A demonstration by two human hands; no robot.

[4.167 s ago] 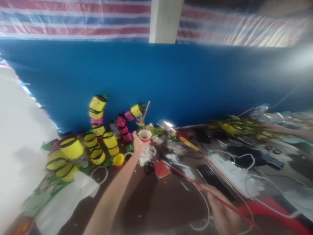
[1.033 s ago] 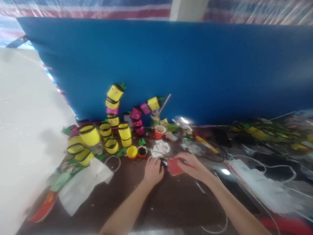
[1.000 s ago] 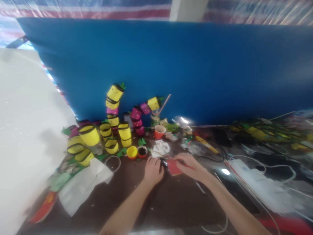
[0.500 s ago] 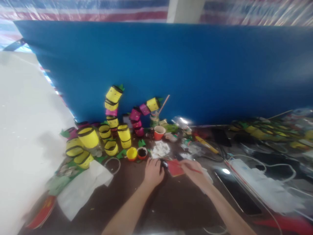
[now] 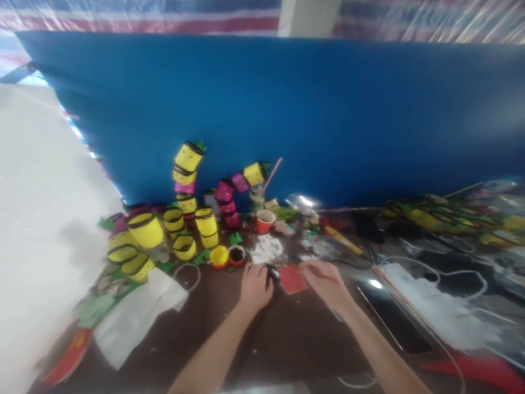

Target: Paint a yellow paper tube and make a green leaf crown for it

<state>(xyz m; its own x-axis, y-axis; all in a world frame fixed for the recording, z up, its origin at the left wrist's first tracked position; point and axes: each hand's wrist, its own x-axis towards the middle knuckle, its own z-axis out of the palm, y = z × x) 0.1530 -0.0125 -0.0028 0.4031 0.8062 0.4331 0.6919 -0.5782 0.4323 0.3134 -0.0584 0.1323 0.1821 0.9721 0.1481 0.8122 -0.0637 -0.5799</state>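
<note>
My left hand (image 5: 255, 287) rests over the dark table with its fingers curled. A small shiny black object (image 5: 273, 271) sits at its thumb and fingertips, apparently gripped there; its kind is too blurred to tell. My right hand (image 5: 324, 282) is closed around a thin red stick (image 5: 329, 278), whose tip is hard to make out. Between the hands lies a flat red square (image 5: 292, 279), close to the right fingertips. Just beyond the left hand stand a small cup of yellow paint (image 5: 219, 256) and one with black contents (image 5: 237, 255).
Yellow and purple segmented paper-cup figures (image 5: 187, 158) stand at the back left. A red cup (image 5: 266, 220) and crumpled white tissue (image 5: 266, 249) lie beyond my hands. To the right are a phone (image 5: 396, 320) and a white power strip (image 5: 426, 303) with cables. A blue panel (image 5: 287, 120) closes the back.
My right hand has shifted slightly, with the red stick still in it. The left hand stays nearly in place. The whole view has moved a little.
</note>
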